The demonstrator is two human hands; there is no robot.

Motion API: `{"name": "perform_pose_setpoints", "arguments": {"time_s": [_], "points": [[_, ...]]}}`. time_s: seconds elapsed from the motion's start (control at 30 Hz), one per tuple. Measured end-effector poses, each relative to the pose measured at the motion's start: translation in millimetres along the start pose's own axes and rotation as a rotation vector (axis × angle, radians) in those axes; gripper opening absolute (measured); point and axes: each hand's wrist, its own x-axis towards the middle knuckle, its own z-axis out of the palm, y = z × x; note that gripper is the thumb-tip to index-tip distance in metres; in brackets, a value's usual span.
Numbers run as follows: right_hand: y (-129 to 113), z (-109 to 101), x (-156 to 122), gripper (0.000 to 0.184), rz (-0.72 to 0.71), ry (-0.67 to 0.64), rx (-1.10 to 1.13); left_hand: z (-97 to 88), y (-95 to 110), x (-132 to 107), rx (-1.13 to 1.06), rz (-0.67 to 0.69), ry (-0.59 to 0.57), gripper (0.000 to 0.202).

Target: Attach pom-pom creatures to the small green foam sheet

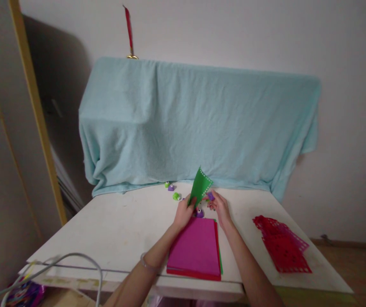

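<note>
My left hand (185, 213) grips a folded sheet of green paper (201, 187) that stands up from the fingers. A row of small cut-out holes runs along its right edge. In my right hand (220, 207) is a small purple craft punch (211, 196), held between the fingers just right of the green paper. Another purple punch (200, 212) with a white eye-like top lies on the table between my hands. A stack of paper with a magenta sheet (195, 247) on top lies below my hands, with red and green edges showing.
Farther back on the white table (122, 230) lie a green punch (176, 196) and a small purple one (171, 187). Red perforated paper (281, 245) lies at the right. A light blue cloth (202, 123) hangs behind. A grey cable (74, 255) loops at the front left.
</note>
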Motion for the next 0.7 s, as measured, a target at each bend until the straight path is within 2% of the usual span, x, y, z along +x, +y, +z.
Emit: {"name": "perform_pose_setpoints", "arguments": {"time_s": [0.1,0.27,0.43,0.7], "points": [[-1.0,-2.1,2.7,0.056,0.059,0.016,0.034,-0.9,2.0,-0.9,-0.005,0.004,0.0,0.047],[-0.9,-4.0,5.3,0.063,0.129,-0.036,0.054,-0.2,1.2,0.9,0.044,0.009,0.043,0.039],[-0.9,-3.5,4.3,0.065,0.139,-0.062,0.073,-0.7,-3.5,3.2,0.097,0.096,0.059,0.023],[3.9,-5.8,9.8,0.063,0.161,-0.062,0.109,-0.3,-6.4,2.9,0.046,0.116,0.065,0.018]]}}
